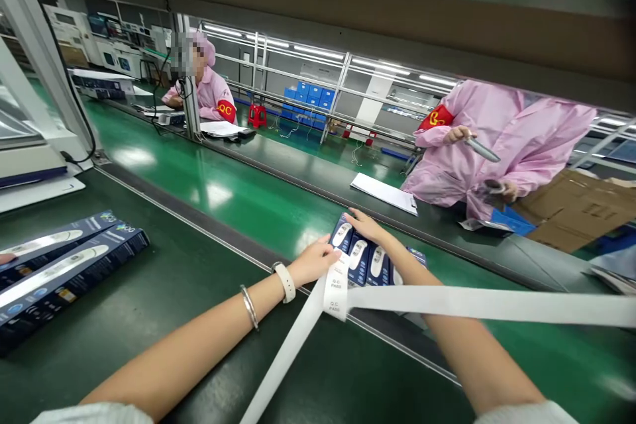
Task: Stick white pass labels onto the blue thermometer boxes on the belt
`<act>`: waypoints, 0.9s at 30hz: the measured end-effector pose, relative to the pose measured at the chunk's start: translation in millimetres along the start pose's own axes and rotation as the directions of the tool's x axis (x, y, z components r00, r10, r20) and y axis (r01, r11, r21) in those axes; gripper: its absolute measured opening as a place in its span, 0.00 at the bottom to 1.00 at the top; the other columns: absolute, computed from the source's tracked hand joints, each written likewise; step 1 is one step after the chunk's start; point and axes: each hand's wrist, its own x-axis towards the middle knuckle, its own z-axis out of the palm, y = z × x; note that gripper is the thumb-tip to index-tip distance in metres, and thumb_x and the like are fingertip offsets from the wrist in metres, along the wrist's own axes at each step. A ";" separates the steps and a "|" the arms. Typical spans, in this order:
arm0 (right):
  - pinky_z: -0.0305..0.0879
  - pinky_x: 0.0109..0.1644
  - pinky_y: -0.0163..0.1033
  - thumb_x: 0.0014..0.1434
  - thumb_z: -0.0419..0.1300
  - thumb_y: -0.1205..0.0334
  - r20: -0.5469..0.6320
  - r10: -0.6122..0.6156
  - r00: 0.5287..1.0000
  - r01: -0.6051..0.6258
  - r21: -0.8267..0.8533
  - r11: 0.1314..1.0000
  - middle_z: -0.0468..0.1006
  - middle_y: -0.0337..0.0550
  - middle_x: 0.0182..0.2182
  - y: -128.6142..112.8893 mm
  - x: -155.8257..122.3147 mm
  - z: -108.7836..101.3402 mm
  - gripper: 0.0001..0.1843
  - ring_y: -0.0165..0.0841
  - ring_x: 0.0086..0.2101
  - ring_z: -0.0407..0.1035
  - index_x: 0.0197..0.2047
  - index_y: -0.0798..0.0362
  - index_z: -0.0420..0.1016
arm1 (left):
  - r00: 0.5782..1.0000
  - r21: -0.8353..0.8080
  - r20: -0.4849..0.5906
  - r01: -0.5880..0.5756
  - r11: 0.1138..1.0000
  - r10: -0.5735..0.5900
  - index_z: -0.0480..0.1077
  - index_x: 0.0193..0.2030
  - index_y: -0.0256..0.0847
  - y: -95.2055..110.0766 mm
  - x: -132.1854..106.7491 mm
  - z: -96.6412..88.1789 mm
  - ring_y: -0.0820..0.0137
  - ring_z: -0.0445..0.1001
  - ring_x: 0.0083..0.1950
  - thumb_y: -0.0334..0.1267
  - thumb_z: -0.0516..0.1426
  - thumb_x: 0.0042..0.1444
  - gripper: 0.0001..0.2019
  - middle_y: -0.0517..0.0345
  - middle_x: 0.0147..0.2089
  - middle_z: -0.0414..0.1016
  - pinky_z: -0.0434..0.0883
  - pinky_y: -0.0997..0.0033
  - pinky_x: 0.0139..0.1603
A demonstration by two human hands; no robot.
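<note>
**Boxes:** a row of dark blue product boxes (360, 255) is lying side by side just beyond the metal belt rail (199, 230), with the hands partly covering it. Each visible face is showing a white handheld device.

**Label strip:** a white paper strip (335, 291) printed "Q.C. PASS" is crossing the rail at the boxes, trailing toward the lower left and running off to the right.

**Left hand:** the left hand (312, 262) is reaching over the rail, its fingers together and clamping the strip against the boxes. A white watch band (284, 281) and a silver bangle (249, 307) are circling the wrist.

**Right hand:** the right hand (366, 225) is lying on the boxes beyond the rail, its fingers slightly apart and holding nothing.

**Progress:** no strip label is showing on the visible box faces, and the strip is running unbroken on both sides of the boxes.

**Near side:** two more dark blue boxes (69, 281) are lying on the green belt (124, 265) well left of the hands, on the near side of the rail.

**Far side:** beyond the rail, a co-worker in a pink smock (521, 146) is gripping a long grey handheld object (483, 150). A sheet of paper (383, 193) is lying nearer the boxes.
</note>
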 end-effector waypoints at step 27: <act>0.54 0.55 0.46 0.62 0.32 0.49 -0.216 0.437 0.873 -0.255 0.560 0.788 0.63 0.49 0.54 47.3 -85.2 -18.3 0.28 0.39 0.54 0.56 0.58 0.53 0.54 | 0.981 -0.437 0.050 0.192 0.878 -0.189 0.70 0.32 0.35 -18.7 13.7 -40.8 0.64 0.72 0.38 0.46 0.56 0.47 0.14 0.51 0.36 0.74 0.68 0.65 0.40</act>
